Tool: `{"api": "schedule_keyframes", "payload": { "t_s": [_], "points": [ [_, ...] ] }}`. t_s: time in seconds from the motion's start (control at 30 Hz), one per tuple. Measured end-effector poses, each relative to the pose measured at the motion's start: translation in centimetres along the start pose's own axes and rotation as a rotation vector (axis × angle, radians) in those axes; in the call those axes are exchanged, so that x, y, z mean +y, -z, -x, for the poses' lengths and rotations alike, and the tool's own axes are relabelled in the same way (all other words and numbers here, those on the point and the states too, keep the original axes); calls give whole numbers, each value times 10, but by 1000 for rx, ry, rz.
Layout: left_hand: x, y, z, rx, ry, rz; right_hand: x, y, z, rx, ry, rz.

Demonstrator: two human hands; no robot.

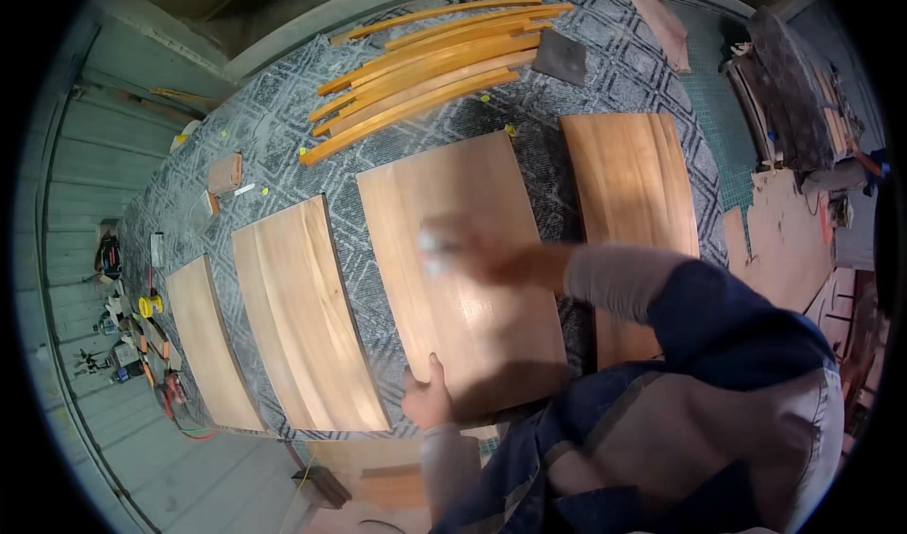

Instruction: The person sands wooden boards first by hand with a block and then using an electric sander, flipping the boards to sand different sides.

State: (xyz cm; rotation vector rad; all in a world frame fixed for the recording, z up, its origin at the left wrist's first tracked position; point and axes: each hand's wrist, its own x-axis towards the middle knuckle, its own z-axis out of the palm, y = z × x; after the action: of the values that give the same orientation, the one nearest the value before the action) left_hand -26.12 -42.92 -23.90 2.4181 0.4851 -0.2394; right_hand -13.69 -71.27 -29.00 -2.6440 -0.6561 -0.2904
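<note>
A wide, flat wooden panel [453,180] lies in front of me on a grey patterned cloth [619,57]. At its near left corner my left hand [430,400] grips the edge, thumb up on the top face and the other fingers mostly hidden. Over the panel's middle, my right hand [487,254] is smeared by motion. It is closed around a pale greyish thing [436,251], too blurred to name, which is at the panel's surface. A light patch shines on the wood just below that hand.
More wooden panels lie left [302,312], far left [213,345] and right [628,180]. Several narrow wood strips [425,67] lie at the back beside a dark square sheet [560,57]. A brown block [225,173] sits back left. Another person's arm [841,175] shows far right.
</note>
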Motion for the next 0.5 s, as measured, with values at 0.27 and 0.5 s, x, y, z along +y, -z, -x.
{"api": "schedule_keyframes", "payload": {
  "t_s": [0.27,0.5],
  "points": [
    [7,1,-1,0,32,-47,2,45,0,21,-279,-111],
    [8,48,2,-346,17,409,-114,77,91,257,-305,-564]
  ]
}}
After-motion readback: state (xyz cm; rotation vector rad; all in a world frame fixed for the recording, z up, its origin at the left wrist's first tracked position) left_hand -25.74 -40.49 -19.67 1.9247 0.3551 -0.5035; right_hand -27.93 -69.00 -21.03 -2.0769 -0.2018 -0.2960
